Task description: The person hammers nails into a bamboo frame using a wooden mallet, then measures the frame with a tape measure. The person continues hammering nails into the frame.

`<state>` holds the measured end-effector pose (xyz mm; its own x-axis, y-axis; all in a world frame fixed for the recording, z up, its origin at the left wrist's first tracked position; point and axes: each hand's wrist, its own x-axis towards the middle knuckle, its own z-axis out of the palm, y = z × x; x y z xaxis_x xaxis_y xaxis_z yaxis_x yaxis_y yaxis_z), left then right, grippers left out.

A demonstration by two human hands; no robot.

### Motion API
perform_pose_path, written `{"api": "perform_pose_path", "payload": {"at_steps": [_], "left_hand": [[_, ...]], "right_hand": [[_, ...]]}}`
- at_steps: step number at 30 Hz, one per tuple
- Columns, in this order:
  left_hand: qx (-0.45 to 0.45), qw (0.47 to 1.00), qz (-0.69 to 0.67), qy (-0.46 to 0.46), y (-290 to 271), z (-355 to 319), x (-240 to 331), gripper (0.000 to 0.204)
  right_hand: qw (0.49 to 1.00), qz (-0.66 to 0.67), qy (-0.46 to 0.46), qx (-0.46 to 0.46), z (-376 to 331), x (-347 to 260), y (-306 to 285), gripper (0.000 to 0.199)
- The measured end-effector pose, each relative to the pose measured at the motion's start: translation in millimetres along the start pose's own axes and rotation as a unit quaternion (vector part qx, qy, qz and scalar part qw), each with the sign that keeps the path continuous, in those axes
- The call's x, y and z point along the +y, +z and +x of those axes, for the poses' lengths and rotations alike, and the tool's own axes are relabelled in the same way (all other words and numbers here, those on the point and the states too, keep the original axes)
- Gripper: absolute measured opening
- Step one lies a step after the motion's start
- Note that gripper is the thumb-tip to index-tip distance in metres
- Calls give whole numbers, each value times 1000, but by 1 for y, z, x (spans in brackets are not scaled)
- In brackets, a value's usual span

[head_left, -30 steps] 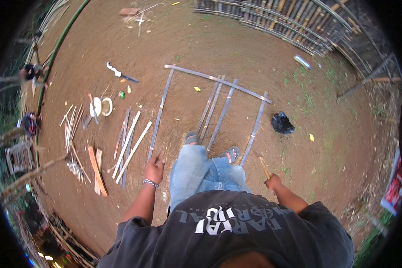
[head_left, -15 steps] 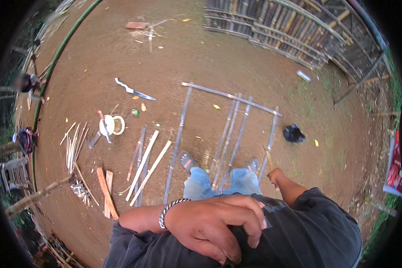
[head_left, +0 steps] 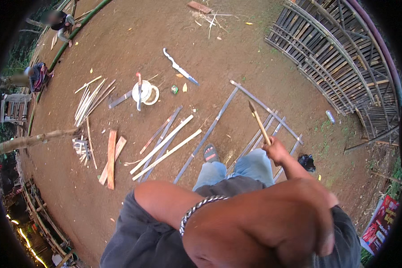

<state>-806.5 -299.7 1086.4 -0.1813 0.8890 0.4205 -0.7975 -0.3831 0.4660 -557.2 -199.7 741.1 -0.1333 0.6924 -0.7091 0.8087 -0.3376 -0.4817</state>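
My right hand (head_left: 276, 152) is closed round the pale wooden handle of a slim tool (head_left: 260, 123), whose narrow dark head points up and away; its exact kind is unclear. The tool is over a frame of dark slats on the ground, one long slat (head_left: 210, 127) on its left and a crosspiece (head_left: 268, 107) at the far end. Between the sides lie thinner slats (head_left: 254, 142) near my knees. My left hand (head_left: 263, 223), with a braided bracelet on its wrist, is close to the camera in front of my body. Its fingers are bent and smeared, partly hidden.
To the left lie pale wooden strips (head_left: 165, 147), reddish boards (head_left: 111, 158) and a bundle of thin sticks (head_left: 90, 100). Beyond are a white-handled blade (head_left: 182, 69) and a knife on a white round container (head_left: 143, 94). A slatted bamboo panel (head_left: 330, 58) stands far right. Two people are at upper left.
My right hand has raised the tool, pointing it forward over the frame. My left hand has risen closer to the camera and moved right. The view has turned, shifting the scene.
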Motion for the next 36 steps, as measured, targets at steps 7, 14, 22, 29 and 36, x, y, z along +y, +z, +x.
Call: {"api": "perform_pose_path", "payload": {"at_steps": [7, 14, 22, 29, 36], "left_hand": [[-129, 988, 66, 54, -60, 57, -8, 7], [-314, 905, 243, -153, -184, 100, -47, 45], [-95, 506, 677, -526, -378, 32, -128, 50], [-405, 404, 614, -543, -433, 73, -120, 38], [-309, 574, 509, -561, -520, 123, -105, 13]], "right_hand": [[980, -176, 53, 76, 32, 118, -20, 39], [927, -167, 319, -102, 88, 319, -41, 41], [939, 95, 297, -147, 203, 227, -28, 13], [982, 134, 42, -129, 197, 159, 15, 15], [994, -39, 70, -68, 101, -80, 9, 22]]}}
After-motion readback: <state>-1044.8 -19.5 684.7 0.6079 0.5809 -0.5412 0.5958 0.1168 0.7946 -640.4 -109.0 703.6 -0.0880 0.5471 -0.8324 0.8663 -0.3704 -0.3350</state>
